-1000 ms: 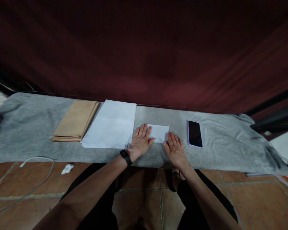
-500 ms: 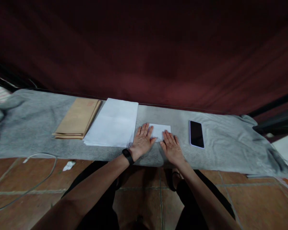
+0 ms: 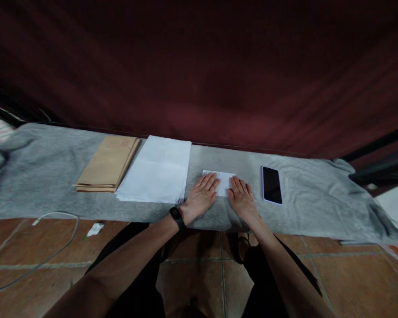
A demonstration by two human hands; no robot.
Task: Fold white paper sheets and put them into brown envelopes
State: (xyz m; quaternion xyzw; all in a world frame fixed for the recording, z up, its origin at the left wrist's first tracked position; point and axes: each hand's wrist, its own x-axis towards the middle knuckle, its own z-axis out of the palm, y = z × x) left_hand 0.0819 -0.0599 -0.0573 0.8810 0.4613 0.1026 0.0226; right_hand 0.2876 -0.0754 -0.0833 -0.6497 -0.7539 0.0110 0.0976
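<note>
A small folded piece of white paper [image 3: 223, 185] lies flat on the grey cloth in front of me. My left hand [image 3: 200, 194] rests palm down over its left part, fingers stretched out. On the paper's right edge lies my right hand [image 3: 242, 197], also flat with its fingers extended. Between the two hands the middle of the paper shows; its near left corner is hidden under my left hand. Just left of my left hand is a stack of white paper sheets [image 3: 157, 170]. A phone [image 3: 272, 185] with a purple case lies to the right of my right hand.
Brown paper envelopes [image 3: 106, 162] are piled left of the white sheets. The grey cloth [image 3: 318, 198] covers a long, narrow surface. Behind it hangs a dark red curtain [image 3: 212, 79]. A white cable [image 3: 63, 247] and a crumpled tissue [image 3: 95, 229] lie on the tiled floor.
My right hand has slid a little to the right, toward the paper's right edge. My left hand has shifted slightly right and nearer to me, uncovering the paper's far left corner.
</note>
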